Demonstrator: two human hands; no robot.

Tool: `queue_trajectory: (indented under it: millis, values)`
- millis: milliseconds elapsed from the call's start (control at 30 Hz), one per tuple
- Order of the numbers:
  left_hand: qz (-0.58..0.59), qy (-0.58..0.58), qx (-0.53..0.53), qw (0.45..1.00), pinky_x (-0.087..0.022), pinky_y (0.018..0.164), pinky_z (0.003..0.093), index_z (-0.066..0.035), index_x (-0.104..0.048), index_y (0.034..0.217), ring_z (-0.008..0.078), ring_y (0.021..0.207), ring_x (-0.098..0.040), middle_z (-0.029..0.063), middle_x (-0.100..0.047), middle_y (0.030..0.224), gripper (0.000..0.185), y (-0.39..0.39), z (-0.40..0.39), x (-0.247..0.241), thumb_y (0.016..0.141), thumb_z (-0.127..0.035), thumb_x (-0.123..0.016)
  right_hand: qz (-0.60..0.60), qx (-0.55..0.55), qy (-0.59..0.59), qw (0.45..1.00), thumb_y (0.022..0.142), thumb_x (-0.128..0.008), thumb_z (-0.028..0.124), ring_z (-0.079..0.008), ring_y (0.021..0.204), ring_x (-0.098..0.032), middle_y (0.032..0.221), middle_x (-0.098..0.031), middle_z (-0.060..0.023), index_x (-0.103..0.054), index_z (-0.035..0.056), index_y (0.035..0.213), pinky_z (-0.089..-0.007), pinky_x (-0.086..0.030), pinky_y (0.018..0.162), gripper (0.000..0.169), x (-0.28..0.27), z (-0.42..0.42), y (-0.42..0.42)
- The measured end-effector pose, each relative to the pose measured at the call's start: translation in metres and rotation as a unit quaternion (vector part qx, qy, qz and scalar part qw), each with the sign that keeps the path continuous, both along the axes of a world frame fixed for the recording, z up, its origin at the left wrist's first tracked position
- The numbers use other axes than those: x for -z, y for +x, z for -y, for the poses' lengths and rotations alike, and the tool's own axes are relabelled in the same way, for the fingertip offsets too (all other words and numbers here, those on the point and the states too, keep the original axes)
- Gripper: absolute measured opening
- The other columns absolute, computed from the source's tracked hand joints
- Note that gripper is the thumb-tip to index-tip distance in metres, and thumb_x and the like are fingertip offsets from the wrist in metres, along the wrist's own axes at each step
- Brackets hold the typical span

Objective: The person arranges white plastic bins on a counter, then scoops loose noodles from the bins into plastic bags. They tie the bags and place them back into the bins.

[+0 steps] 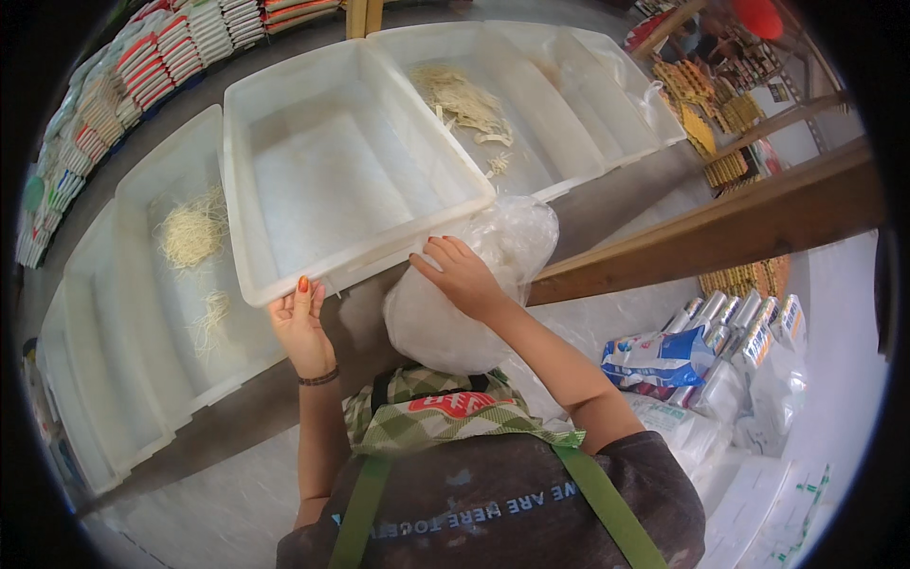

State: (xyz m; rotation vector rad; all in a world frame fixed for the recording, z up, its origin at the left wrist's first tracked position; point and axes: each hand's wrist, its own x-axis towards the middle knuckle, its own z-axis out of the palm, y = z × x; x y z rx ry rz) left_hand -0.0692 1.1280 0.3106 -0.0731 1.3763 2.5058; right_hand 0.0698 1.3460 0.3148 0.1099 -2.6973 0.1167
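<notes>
My left hand (304, 323) grips the near left corner of an empty white plastic bin (366, 238), its thumb over the rim and its fingers underneath. The bin sits higher than the bins on both sides of it. My right hand (458, 277) lies over a bunch of clear plastic bags (455, 334) hanging at the bin's near right corner. Its fingertips are close to the rim, and whether they pinch the plastic cannot be made out. Thin pale noodles (193, 231) lie in the bin on the left, while flatter noodles (458, 96) lie in the one on the right.
A wooden beam (711, 220) runs along the right side. Behind it are wrapped packages (739, 334) and a blue bag (657, 358). Stacked sacks (149, 67) line the back left. Yellow egg trays (686, 85) stand at the far right.
</notes>
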Motion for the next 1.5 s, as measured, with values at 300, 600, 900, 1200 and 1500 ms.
queue_trajectory:
  millis: [300, 600, 900, 1200, 1500]
  values:
    - [0.019, -0.007, 0.0, 1.0, -0.054, 0.081, 0.0289, 0.0, -0.051, 0.109, 0.0171, 0.093, -0.061, 0.0096, -0.061, 0.103, 0.022, 0.005, 0.001, 0.021, 0.091, -0.005, -0.061, 0.33, 0.185, 0.004, 0.926, 0.07, -0.068, 0.006, -0.0303, 0.093, -0.06, 0.109, -0.057, -0.022, -0.058, 0.0022, 0.093, -0.0381, -0.05, 0.08, 0.025, 0.02, -0.015, 0.026]
    - [0.118, -0.098, 0.102, 0.983, -0.056, 0.076, 0.0303, -0.001, -0.057, 0.107, 0.0188, 0.088, -0.065, 0.0099, -0.065, 0.1, 0.017, 0.022, 0.004, 0.09, 0.095, -0.014, -0.056, 0.381, 0.177, 0.02, 0.907, 0.074, -0.068, 0.015, -0.0325, 0.095, -0.061, 0.102, -0.06, -0.0213, -0.058, 0.0035, 0.095, -0.0418, -0.051, 0.076, 0.025, 0.045, -0.035, 0.011]
    - [0.176, -0.263, -0.109, 0.942, -0.054, 0.066, 0.0278, -0.003, -0.057, 0.108, 0.0162, 0.075, -0.063, 0.0072, -0.062, 0.091, 0.023, 0.037, 0.193, 0.121, 0.087, -0.013, -0.055, 0.272, -0.014, -0.202, 0.941, 0.084, -0.061, 0.016, -0.033, 0.101, -0.058, 0.112, -0.06, -0.0169, -0.055, 0.0029, 0.116, -0.0423, -0.047, 0.087, 0.036, -0.066, 0.005, -0.028]
    - [0.211, 0.019, -0.284, 0.935, -0.049, 0.078, 0.0298, -0.005, -0.053, 0.116, 0.0187, 0.091, -0.058, 0.0035, -0.059, 0.097, 0.035, -0.044, 0.221, 0.078, 0.086, -0.021, -0.063, 0.274, -0.108, -0.458, 0.839, 0.089, -0.062, 0.027, -0.0316, 0.119, -0.052, 0.13, -0.051, -0.0236, -0.04, -0.0029, 0.135, -0.0387, -0.043, 0.098, 0.06, -0.014, 0.108, -0.161]
    - [-0.119, -0.022, -0.381, 0.917, -0.045, 0.074, 0.0264, -0.005, -0.051, 0.087, 0.0111, 0.083, -0.054, 0.003, -0.057, 0.088, 0.013, 0.006, 0.181, -0.125, 0.091, -0.013, -0.061, 0.299, 0.055, -0.651, 0.695, 0.073, -0.072, 0.03, -0.0305, 0.094, -0.065, 0.107, -0.062, -0.0261, -0.046, -0.0166, 0.123, -0.039, -0.056, 0.072, 0.073, -0.067, 0.138, -0.284]
